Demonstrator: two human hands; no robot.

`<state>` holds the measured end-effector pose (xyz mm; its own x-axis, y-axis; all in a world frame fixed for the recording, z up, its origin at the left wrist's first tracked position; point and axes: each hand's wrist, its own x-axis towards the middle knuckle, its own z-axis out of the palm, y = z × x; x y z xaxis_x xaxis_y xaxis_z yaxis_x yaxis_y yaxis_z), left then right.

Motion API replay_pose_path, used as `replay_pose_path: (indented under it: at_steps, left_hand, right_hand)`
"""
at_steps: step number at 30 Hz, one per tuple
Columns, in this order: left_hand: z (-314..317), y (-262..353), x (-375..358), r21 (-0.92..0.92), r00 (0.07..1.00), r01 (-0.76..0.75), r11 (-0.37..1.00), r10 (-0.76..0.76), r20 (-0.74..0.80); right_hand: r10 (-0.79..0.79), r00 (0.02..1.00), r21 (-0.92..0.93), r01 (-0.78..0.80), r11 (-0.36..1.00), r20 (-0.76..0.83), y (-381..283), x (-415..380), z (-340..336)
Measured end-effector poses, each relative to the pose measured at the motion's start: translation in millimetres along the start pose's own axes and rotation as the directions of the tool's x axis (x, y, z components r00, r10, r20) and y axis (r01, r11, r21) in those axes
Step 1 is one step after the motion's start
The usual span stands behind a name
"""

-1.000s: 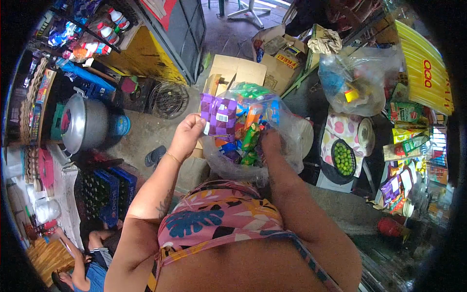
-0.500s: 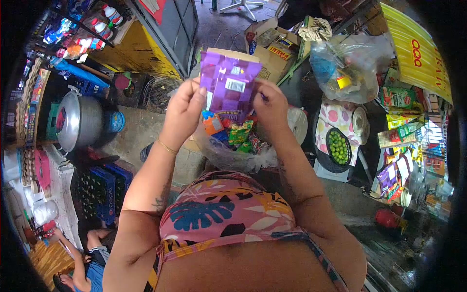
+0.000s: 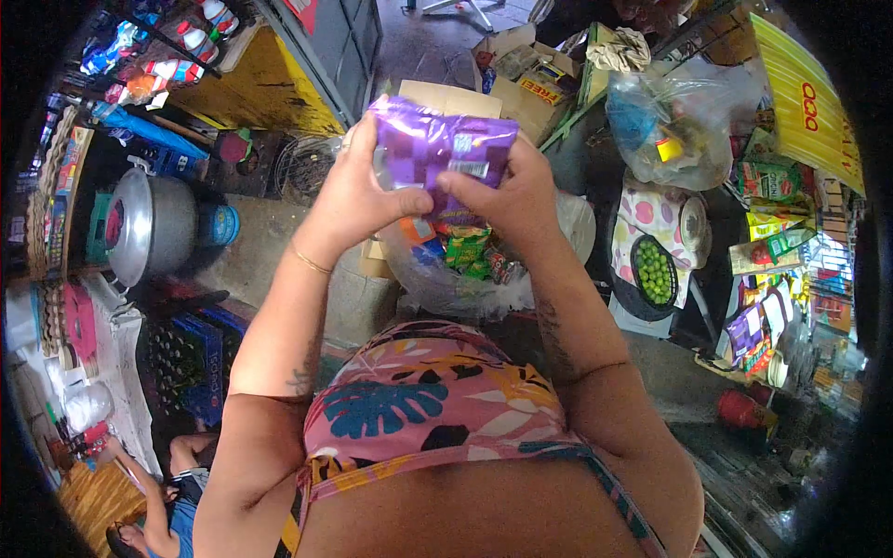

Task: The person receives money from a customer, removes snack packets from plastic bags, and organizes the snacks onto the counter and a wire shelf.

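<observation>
A shiny purple packet (image 3: 414, 153) with a white barcode label is held up in front of me. My left hand (image 3: 367, 181) grips its left side, the thumb across the lower front. From the right, my right hand (image 3: 512, 191) grips it with its thumb pressed on the front below the barcode; its other fingers are behind the packet. Beneath the packet, a clear plastic bag (image 3: 446, 296) holds colourful snack packs (image 3: 467, 249). Behind the packet's top edge, brown cardboard (image 3: 446, 97) shows.
A lidded metal pot (image 3: 158, 228) stands at left, above blue bottle crates (image 3: 200, 367). Green fruits fill a black basket (image 3: 655, 277) at right. A hanging plastic bag (image 3: 684, 121) and snack racks are beyond. Another person (image 3: 177, 521) is at lower left.
Both thumbs have moved onto the packet's front, and its top now tilts and bulges. The packet has shifted slightly right. The surroundings have shifted a little in view.
</observation>
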<state>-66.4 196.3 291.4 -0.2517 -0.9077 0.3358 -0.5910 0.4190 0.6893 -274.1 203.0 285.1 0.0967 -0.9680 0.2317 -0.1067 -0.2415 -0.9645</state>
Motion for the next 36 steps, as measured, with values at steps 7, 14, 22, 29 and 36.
replay_pose_path:
  at_steps: [7,14,22,29,36]
  left_hand:
    - [-21.8,-44.0,-29.8,-0.527,0.877,0.466,0.710,-0.295,0.379]
    - [5.7,-64.3,-71.3,0.314,0.634,-0.096,0.945,-0.185,0.751]
    - [101.5,-108.8,-105.2,0.276,-0.019,-0.460,0.844,-0.320,0.947]
    - [61.1,-84.3,-121.3,0.319,0.129,-0.314,0.894,-0.293,0.947]
    - [27.0,-51.4,-86.7,0.267,0.420,-0.245,0.932,-0.146,0.896]
  right_hand:
    - [0.269,0.912,0.602,-0.407,0.686,0.310,65.6,-3.4,25.0]
    - [0.391,0.712,-0.764,0.317,0.563,0.584,238.4,-96.4,38.6]
    - [0.607,0.780,-0.970,0.236,-0.064,0.150,288.5,-150.1,-2.8]
    - [0.706,0.543,-0.888,0.340,0.311,0.455,278.1,-120.8,48.7]
    - [0.832,0.367,-0.906,0.246,0.345,0.417,322.6,-177.4,92.3]
